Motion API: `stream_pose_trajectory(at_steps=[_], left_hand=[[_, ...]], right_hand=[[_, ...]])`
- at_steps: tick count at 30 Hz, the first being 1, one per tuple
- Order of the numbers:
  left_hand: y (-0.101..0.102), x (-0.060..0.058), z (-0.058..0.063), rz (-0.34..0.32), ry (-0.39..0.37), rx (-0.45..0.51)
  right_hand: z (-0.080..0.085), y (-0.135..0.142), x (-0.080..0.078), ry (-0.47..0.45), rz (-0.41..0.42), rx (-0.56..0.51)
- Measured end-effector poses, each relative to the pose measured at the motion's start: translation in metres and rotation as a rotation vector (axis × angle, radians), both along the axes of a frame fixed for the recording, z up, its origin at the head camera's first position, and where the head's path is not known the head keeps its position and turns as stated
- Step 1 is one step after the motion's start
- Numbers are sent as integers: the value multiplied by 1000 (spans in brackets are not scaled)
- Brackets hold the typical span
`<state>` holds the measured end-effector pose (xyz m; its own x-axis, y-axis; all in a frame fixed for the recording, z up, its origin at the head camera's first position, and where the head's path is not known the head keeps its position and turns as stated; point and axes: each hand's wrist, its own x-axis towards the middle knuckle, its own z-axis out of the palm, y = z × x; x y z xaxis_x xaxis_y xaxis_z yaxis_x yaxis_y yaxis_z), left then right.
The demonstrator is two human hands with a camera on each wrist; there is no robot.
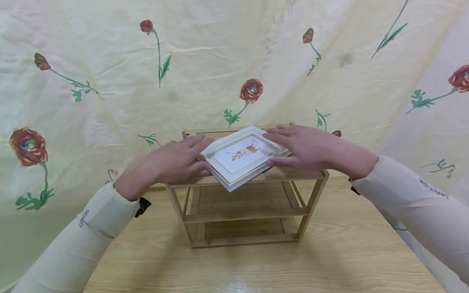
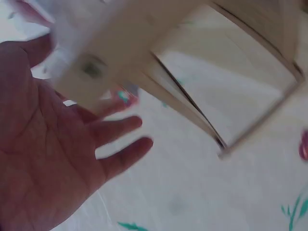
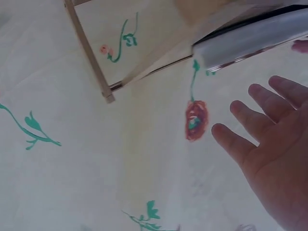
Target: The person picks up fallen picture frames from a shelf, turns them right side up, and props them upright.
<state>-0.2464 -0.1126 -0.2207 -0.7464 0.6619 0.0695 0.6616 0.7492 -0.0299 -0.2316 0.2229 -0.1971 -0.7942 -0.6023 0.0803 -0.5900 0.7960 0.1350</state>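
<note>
A white picture frame [image 1: 242,156] lies face up on the top of a small wooden shelf rack [image 1: 245,213], turned like a diamond with one corner past the front edge. Its print shows a plant and a brown shape. At the frame's left corner is my left hand [image 1: 172,160], thumb and fingertips close to the border; the left wrist view shows that hand's spread fingers [image 2: 122,130]. My right hand [image 1: 307,148] is at the opposite corner, its fingertips over the border. Straight, separated fingers [image 3: 264,115] appear in the right wrist view beside the white frame edge [image 3: 255,41]. Exact contact is unclear.
The rack stands on a wood-grain surface [image 1: 242,268], with lower shelves below its top. Behind it hangs a cream cloth [image 1: 205,61] printed with red flowers. A dark strap piece [image 1: 143,206] shows at the left cuff.
</note>
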Motion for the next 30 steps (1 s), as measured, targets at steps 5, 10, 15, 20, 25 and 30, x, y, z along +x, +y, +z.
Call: stream_pose_trajectory(at_steps=[5,10,15,20,25,30], left_hand=[[14,16,-2,-42,-65,52],[27,29,-7,-51,-42,35],[37,38,-10,-33,22,22],[43,44,-15,6,41,-13],[45,46,-18,27,26,-36],[44,46,-19,22,17,-17]], right_hand=[[-1,8,-15,-90,-75,-37],[-7,16,-21,-159,-79,-75],[-10,19,-23,-213,-59,-94],[-13,21,-21,-228,-75,-93],[-16,21,-20,-220,-82,-80],[-17,21,-22,-196,-89,-78]])
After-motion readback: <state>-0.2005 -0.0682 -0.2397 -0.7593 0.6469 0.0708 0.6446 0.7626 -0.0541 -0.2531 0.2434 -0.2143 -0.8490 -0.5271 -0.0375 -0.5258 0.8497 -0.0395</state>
